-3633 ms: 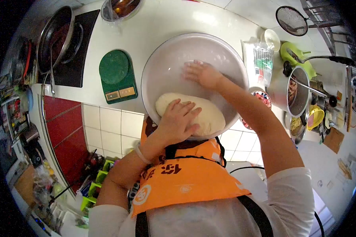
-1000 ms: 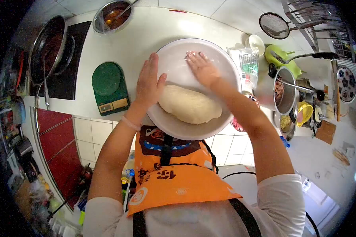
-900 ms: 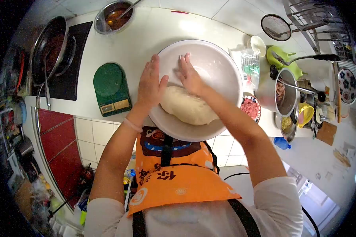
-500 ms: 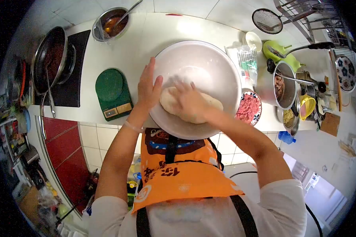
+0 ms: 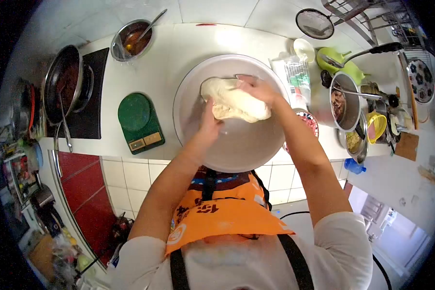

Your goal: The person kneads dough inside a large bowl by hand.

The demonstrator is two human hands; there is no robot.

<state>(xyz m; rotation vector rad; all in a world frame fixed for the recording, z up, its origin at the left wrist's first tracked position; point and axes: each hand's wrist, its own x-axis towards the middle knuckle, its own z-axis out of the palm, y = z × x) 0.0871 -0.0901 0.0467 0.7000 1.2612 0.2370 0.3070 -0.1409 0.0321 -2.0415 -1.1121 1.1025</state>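
A pale lump of dough [image 5: 234, 100] is lifted within a large white basin [image 5: 188, 130]. My left hand [image 5: 210, 121] grips its near left side, with some fingers hidden beneath it. At its right end my right hand [image 5: 257, 89] is closed around the dough, slightly blurred, fingers reaching over the far edge. The dough looks long and smooth on top, with a rougher patch near the left hand. Both forearms cross the near rim of the basin.
Left of the basin stands a green kitchen scale [image 5: 139, 123]; farther left, a wok [image 5: 63, 79] rests by the dark cooktop. A bowl of reddish-brown liquid [image 5: 133, 39] sits behind. At right are a plate of minced meat [image 5: 308, 122], a steel pot [image 5: 340, 101] and a green colander [image 5: 350, 67].
My left hand has moved from the basin's left rim onto the dough. My right hand, earlier pressing on top, now holds the right end. The dough has been raised and shifted toward the back.
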